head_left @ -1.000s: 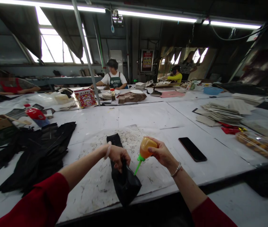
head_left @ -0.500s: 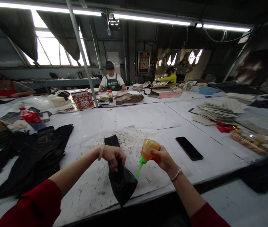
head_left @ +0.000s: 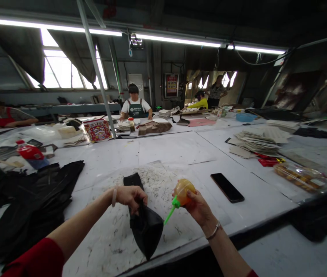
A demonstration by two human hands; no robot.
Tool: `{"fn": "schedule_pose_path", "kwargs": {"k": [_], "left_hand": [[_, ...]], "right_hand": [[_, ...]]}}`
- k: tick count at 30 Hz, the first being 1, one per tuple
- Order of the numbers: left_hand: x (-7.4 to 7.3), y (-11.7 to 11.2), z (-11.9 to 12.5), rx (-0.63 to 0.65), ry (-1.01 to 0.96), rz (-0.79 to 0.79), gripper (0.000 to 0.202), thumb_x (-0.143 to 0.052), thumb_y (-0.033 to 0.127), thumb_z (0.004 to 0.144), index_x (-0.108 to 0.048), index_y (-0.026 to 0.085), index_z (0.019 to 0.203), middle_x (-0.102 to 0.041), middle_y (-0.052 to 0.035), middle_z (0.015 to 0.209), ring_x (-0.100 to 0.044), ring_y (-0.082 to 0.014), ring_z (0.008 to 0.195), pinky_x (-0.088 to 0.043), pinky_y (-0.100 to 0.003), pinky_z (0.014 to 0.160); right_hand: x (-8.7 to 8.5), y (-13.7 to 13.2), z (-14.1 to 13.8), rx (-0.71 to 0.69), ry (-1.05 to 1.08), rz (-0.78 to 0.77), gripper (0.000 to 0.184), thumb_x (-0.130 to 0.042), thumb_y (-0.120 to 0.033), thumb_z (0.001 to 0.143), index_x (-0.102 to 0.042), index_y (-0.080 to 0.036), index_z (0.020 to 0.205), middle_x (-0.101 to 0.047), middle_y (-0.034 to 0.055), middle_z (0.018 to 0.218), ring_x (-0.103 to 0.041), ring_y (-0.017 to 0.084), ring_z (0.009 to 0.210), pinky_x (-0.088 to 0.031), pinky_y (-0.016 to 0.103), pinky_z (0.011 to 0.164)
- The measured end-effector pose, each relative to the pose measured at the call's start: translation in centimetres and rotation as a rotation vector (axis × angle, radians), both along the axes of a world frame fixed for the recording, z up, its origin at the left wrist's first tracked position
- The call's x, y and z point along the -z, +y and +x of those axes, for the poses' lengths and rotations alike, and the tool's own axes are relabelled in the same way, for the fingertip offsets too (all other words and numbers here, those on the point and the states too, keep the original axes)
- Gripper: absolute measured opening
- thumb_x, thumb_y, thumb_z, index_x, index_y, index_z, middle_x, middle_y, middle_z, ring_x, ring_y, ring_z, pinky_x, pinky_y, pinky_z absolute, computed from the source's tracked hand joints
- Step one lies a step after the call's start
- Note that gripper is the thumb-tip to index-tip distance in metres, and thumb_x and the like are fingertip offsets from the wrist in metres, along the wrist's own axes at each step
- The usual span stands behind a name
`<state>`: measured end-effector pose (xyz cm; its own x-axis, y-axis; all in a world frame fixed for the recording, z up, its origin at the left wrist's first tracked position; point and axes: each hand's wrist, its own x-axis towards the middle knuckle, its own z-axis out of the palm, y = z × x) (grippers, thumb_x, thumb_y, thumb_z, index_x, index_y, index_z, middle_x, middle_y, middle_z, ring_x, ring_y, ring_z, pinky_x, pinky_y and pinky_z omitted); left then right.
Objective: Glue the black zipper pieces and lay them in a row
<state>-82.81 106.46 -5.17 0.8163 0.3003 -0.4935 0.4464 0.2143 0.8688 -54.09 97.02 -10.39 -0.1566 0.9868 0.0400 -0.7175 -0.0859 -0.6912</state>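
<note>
My left hand (head_left: pixel 133 197) pinches the upper edge of a black leather-like piece (head_left: pixel 147 232), which looks like a pouch with its mouth partly spread. A flat black strip (head_left: pixel 133 180) of it stretches away behind that hand on the table. In my right hand (head_left: pixel 196 206) is a squeeze bottle (head_left: pixel 184 190) of amber liquid, tilted downward. Its green nozzle (head_left: pixel 171 211) points at the right corner of the black piece, with the tip at or very near the edge. Whether liquid is coming out, I cannot tell.
A phone (head_left: pixel 227 187) lies right of the bottle. Black material (head_left: pixel 36 200) is heaped at left, near a red-capped bottle (head_left: pixel 32 154). Farther right are stacked sheets (head_left: pixel 252 143) and a clear food box (head_left: pixel 300 176). A person (head_left: pixel 136 107) sits across the table.
The view has shifted a little, so everything sits slightly lower and further left. Both hands keep their holds, and the nozzle stays at the black piece's corner.
</note>
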Motion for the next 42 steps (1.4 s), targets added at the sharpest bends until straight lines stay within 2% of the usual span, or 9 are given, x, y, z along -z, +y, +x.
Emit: {"fn": "schedule_pose_path", "kwargs": {"k": [7,11,20,27,32,42], "left_hand": [[-0.6,0.7,0.6,-0.073,-0.060,0.022,0.027,-0.086,0.018,0.057,-0.068,0.014,0.077,-0.070,-0.0011,0.064,-0.064,-0.0133,0.053,-0.056,-0.022,0.052],[-0.4,1.1,1.0,-0.114,-0.076,0.028,0.029,-0.086,0.019,0.054,-0.065,0.014,0.074,-0.068,0.0003,0.062,-0.062,-0.0122,0.052,-0.054,-0.021,0.050],[0.1,1.6,1.3,-0.182,-0.153,0.038,0.033,-0.085,0.018,0.052,-0.064,0.013,0.077,-0.067,-0.0001,0.063,-0.059,-0.0103,0.050,-0.050,-0.019,0.046],[0.5,2.1,1.6,-0.240,-0.184,0.045,0.039,-0.087,0.021,0.051,-0.061,0.013,0.078,-0.065,0.0011,0.062,-0.057,-0.0093,0.048,-0.048,-0.018,0.046],[0.5,2.1,1.6,-0.284,-0.222,0.058,0.040,-0.087,0.023,0.051,-0.061,0.013,0.079,-0.064,0.0010,0.062,-0.056,-0.0087,0.047,-0.045,-0.018,0.044],[0.5,2.4,1.8,-0.308,-0.242,0.065,0.040,-0.086,0.024,0.054,-0.060,0.013,0.082,-0.062,0.0014,0.061,-0.054,-0.0086,0.046,-0.044,-0.018,0.045]], "right_hand": [[-0.2,-0.5,0.5,0.175,0.073,-0.025,0.035,-0.082,-0.039,0.070,-0.072,-0.021,0.098,-0.074,0.0061,0.095,-0.069,0.023,0.087,-0.056,0.038,0.078],[-0.7,-0.5,0.6,0.246,0.104,-0.041,0.033,-0.084,-0.037,0.067,-0.072,-0.022,0.093,-0.074,0.0044,0.092,-0.069,0.022,0.083,-0.056,0.037,0.077],[-1.2,-0.9,1.3,0.366,0.054,0.015,0.033,-0.083,-0.037,0.070,-0.071,-0.023,0.096,-0.074,0.0054,0.095,-0.070,0.023,0.087,-0.058,0.036,0.075],[-1.6,-1.3,1.6,0.413,-0.009,0.050,0.036,-0.082,-0.038,0.071,-0.069,-0.025,0.101,-0.073,0.0061,0.097,-0.069,0.026,0.092,-0.058,0.039,0.076],[-2.0,-1.8,1.5,0.443,0.023,0.036,0.044,-0.086,-0.036,0.066,-0.068,-0.025,0.105,-0.073,0.0063,0.097,-0.069,0.026,0.090,-0.059,0.036,0.073],[-2.1,-2.5,1.3,0.457,0.039,0.034,0.045,-0.087,-0.034,0.065,-0.069,-0.026,0.106,-0.073,0.0055,0.096,-0.070,0.026,0.091,-0.059,0.036,0.074]]}}
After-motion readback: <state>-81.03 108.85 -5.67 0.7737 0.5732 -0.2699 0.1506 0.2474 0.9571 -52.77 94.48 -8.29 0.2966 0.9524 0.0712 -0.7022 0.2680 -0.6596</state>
